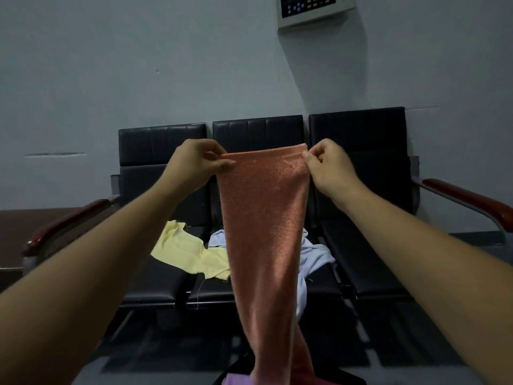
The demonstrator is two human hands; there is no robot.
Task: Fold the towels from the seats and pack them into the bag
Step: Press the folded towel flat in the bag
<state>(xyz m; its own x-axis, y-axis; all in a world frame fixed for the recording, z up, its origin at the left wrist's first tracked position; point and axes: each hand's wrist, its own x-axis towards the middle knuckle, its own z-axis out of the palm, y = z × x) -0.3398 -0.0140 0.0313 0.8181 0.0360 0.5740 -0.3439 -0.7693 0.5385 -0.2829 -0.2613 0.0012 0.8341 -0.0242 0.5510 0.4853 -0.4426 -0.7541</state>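
The lower end of the orange towel (266, 245) hangs nearest, above a dark shape (perhaps the bag) (238, 366). Its long axis runs straight down. In front of the middle seat (258, 132), the left hand (194, 165) and the right hand (327, 168), apart and level, each pinch one top corner.

Orange towel (263, 232), centre frame: hangs long and narrow, top hem stretched level between left hand (194, 165) and right hand (330, 168), each pinching a top corner. Lower end reaches the bottom edge.
Yellow towel (186, 251), left of centre: crumpled across left and middle seats of the black bench (361, 259).
Pale blue towel (316, 257): rumpled on the middle seat, partly behind the orange one, one end draped over the front.
Dark bag (241, 368), bottom centre: mostly hidden.
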